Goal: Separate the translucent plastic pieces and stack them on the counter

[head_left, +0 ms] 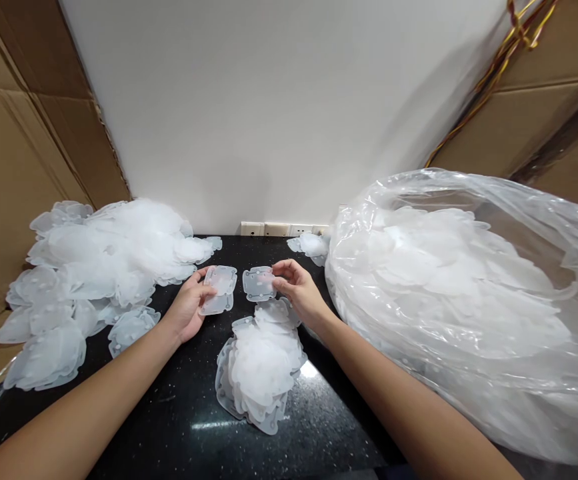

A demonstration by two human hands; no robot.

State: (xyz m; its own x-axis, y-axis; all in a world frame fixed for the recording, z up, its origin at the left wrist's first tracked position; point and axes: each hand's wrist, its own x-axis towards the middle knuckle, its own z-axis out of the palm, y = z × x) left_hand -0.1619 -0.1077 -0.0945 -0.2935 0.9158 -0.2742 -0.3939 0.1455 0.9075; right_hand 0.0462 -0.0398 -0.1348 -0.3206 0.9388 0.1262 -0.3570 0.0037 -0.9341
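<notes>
My left hand (189, 308) grips a couple of translucent white plastic pieces (219, 288) with rounded corners, thumb on top. My right hand (296, 288) pinches one similar plastic piece (259, 283) by its right edge. Both pieces are held side by side, slightly apart, above the black countertop (179, 413). Just below my hands lies a small heap of the same plastic pieces (261, 363).
A large pile of plastic pieces (93, 267) covers the left of the counter. A big clear plastic bag (469, 300) full of them fills the right. A few pieces (311, 245) lie by the wall sockets (273, 229). Cardboard boxes (13, 167) stand on both sides.
</notes>
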